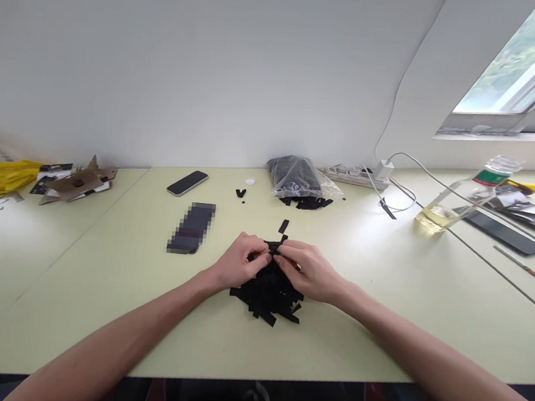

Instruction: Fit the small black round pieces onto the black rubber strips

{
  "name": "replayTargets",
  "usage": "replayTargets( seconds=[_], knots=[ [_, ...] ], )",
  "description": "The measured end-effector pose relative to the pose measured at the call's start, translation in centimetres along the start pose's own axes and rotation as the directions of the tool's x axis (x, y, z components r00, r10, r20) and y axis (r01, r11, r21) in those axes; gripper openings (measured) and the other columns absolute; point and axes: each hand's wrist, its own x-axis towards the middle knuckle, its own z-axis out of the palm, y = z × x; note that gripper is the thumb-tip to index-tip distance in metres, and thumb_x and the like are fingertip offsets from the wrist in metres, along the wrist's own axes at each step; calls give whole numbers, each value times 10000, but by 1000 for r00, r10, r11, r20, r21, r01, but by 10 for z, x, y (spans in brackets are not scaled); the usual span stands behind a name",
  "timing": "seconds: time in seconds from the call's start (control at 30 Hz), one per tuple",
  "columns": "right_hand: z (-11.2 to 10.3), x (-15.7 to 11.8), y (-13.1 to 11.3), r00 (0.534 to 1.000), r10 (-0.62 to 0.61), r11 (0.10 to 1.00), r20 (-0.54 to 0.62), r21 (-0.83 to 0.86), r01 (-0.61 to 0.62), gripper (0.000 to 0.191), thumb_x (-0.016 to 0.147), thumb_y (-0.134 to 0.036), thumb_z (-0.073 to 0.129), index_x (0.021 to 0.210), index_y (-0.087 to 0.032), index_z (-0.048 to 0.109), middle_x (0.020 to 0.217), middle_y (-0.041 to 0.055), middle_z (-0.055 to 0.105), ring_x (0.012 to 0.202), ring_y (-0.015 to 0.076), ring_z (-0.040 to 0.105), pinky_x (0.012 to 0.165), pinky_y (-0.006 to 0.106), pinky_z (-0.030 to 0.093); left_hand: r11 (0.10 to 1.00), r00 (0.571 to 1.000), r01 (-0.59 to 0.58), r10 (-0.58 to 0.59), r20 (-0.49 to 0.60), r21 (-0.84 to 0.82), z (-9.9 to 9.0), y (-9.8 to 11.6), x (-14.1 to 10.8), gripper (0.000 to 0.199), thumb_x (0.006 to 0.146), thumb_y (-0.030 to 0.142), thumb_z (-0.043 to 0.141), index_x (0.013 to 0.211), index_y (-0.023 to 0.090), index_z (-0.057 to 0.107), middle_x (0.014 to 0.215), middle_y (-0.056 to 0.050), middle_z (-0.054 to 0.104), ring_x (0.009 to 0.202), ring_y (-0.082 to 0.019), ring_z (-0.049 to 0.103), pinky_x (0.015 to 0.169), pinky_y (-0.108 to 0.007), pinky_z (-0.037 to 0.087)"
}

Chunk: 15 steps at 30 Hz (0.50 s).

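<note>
A heap of short black strips [265,295], fabric-like in look, lies on the pale table in front of me. Over its far side, my left hand [243,260] and my right hand [311,269] meet with thumbs and fingers closed in a pinch. Between their fingertips is a small black strip [272,246], partly hidden by the fingers. A single black strip [284,226] lies flat just beyond my hands. Farther back, a clear plastic bag [293,176] full of black material rests near the wall, with more black strips [308,202] at its front edge.
Left of the hands lie a phone [187,183] and a blurred-out dark object [192,228]. At right stand a power strip [357,176] with white cables and a tilted bottle [457,197] holding yellowish liquid. Beyond are a dark flat slab [501,232], a thin tool [521,265] and yellow packaging [2,178].
</note>
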Motion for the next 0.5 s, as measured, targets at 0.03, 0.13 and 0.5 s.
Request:
replayTargets(
  seconds=[0.03, 0.13, 0.5],
  knots=[
    [0, 1, 1, 1000, 22, 1000, -11, 9, -22, 328, 1004, -259, 440, 696, -212, 338, 662, -9, 424, 590, 132, 355, 569, 306, 264, 1000, 1000, 7, -7, 1, -23, -1, 0, 0, 338, 943, 283, 484, 649, 187, 349, 623, 34, 436, 616, -138, 402, 791, -342, 390],
    [-1, 2, 3, 994, 100, 994, -43, 57, -97, 351, 1009, -280, 441, 686, -214, 319, 658, -16, 410, 575, 126, 342, 558, 302, 260, 998, 1000, 24, -25, -8, -57, -2, 1, 1, 343, 959, 303, 480, 661, 186, 355, 638, 39, 434, 619, -131, 404, 803, -333, 389],
    [0, -1, 3, 999, 27, 998, 36, 55, -29, 319, 1005, -254, 442, 696, -215, 375, 648, -16, 433, 591, 136, 373, 567, 296, 300, 998, 999, -30, 32, -37, 60, 5, -3, 1, 323, 856, 208, 534, 615, 189, 319, 581, 45, 428, 597, -131, 427, 794, -345, 395]
  ],
)
